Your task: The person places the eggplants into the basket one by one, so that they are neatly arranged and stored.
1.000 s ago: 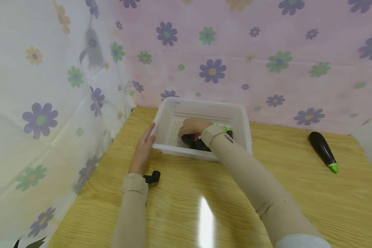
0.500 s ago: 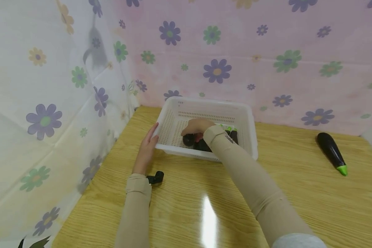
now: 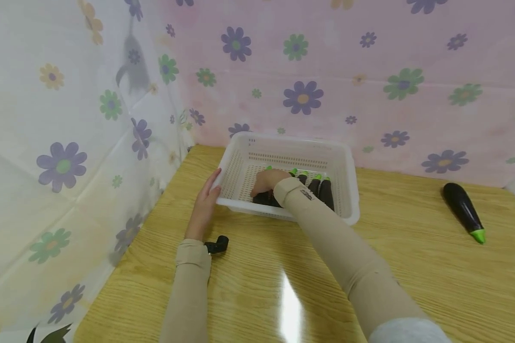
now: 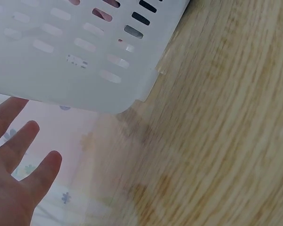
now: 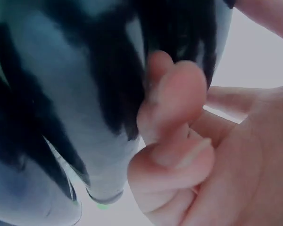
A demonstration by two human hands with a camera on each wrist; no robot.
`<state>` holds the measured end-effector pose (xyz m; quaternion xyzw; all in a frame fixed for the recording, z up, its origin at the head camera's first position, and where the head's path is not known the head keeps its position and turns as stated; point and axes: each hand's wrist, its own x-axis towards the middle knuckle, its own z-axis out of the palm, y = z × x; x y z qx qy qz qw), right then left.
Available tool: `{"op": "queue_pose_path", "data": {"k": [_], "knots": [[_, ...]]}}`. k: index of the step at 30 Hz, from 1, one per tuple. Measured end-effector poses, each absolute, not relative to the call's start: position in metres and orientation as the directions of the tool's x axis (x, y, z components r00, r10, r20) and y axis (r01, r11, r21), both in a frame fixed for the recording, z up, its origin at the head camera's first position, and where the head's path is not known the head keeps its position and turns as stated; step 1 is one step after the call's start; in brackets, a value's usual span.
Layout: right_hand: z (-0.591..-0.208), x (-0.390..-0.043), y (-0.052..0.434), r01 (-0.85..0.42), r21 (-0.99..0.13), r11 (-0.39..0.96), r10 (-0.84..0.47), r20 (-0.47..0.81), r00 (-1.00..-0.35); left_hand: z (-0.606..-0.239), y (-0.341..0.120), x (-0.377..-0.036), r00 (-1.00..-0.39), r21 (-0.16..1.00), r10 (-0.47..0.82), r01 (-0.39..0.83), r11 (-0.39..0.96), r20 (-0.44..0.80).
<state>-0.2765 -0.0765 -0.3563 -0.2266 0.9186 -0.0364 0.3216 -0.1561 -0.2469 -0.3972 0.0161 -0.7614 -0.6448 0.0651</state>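
My right hand (image 3: 267, 182) reaches into a white perforated plastic basket (image 3: 353, 190). Its fingers curl around a dark eggplant (image 5: 186, 35) at the left of a row; in the head view, the hand covers much of it. Other eggplants (image 3: 326, 193) with green stem ends lie side by side to the right, partly hidden by the forearm. In the right wrist view, a neighbouring eggplant (image 5: 70, 80) lies close beside the fingertips. At the basket's left side, my left hand (image 3: 202, 209) touches the rim with its fingers extended and spread.
One more eggplant (image 3: 463, 209) lies alone on the wooden table (image 3: 403, 267), right of the basket, its green end toward me. A black device (image 3: 218, 245) sits at the left wrist. Flowered cloth (image 3: 257, 62) hangs behind and to the left.
My right hand has shifted slightly, and a green stem end now shows beyond it. More of the eggplants on the right are uncovered. The left hand stays at the rim.
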Motion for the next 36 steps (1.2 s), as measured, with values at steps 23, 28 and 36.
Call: {"op": "queue_pose_path", "data": {"k": [23, 28, 36], "knots": [[-0.329, -0.280, -0.049, -0.346, -0.388, 0.854, -0.514, -0.530, -0.674, -0.397, -0.240, -0.149, -0.988, 0.985, -0.147, 0.016, 0.173, 0.041], [-0.328, -0.280, -0.046, -0.425, -0.346, 0.837, -0.547, -0.520, -0.656, -0.415, -0.246, -0.158, -0.987, 0.980, -0.147, 0.041, 0.195, 0.071], [-0.321, -0.269, -0.047, -0.534, -0.269, 0.801, -0.586, -0.532, -0.611, -0.413, -0.246, -0.155, -0.986, 0.982, -0.152, 0.034, 0.187, 0.064]]}}
